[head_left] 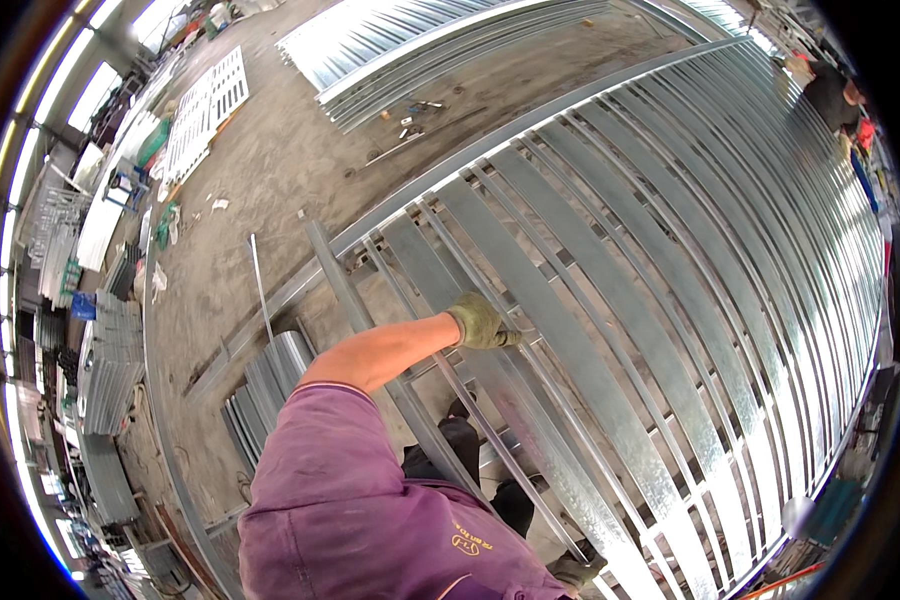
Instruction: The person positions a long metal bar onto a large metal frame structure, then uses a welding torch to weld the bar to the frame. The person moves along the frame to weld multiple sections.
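Observation:
In a green work glove, my left hand (482, 322) is closed over a narrow galvanized metal bar (550, 385), its fingertips curled at the bar's edge. Beside that bar lies a wide flat galvanized slat (510, 400), partly under my wrist. The slats and bars form a long rack-like row on a metal frame (390, 208). My right hand (578, 568), also gloved, shows only in part at the lower edge, close to the near ends of the bars. Its fingers are too hidden to read.
Stacked metal channels (270, 375) stand left of my arm. A large pile of galvanized sheets (410, 55) lies across the floor at the far side. White slotted panels (205, 115) rest at far left. Another person (832, 98) is at the far right end.

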`<state>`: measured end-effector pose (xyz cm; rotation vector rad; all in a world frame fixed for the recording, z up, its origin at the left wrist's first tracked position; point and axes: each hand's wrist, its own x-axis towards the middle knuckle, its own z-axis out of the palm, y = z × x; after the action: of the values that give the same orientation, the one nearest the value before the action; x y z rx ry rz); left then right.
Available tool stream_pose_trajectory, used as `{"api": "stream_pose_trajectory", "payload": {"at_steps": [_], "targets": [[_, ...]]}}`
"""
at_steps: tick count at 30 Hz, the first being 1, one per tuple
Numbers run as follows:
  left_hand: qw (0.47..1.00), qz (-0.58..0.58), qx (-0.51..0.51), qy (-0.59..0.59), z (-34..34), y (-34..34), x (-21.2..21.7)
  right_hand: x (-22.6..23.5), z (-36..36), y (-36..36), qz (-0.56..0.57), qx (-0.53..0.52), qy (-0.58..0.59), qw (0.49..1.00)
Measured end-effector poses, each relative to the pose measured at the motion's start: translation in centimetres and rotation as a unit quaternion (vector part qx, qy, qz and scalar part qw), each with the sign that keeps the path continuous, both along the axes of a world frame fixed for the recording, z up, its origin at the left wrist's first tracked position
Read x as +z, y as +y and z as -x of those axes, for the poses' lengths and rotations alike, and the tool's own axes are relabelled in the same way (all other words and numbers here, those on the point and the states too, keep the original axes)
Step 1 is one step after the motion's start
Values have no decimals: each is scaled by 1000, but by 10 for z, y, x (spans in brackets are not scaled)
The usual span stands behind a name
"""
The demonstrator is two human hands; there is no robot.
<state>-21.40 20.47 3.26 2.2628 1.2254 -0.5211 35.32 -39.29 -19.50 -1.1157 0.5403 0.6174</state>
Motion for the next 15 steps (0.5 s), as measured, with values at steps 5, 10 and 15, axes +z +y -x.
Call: {"api": "stream_pose_trajectory", "payload": {"at_steps": [5, 10, 15], "targets": [[997, 58, -42, 18, -34, -8, 56, 81, 124, 94, -138, 84, 149, 976], [972, -201, 5, -120, 40, -47, -35, 94, 109, 140, -72, -34, 189, 979], [959, -246, -36, -135, 34, -81, -34, 112, 132, 123, 110, -74, 95, 987]]}}
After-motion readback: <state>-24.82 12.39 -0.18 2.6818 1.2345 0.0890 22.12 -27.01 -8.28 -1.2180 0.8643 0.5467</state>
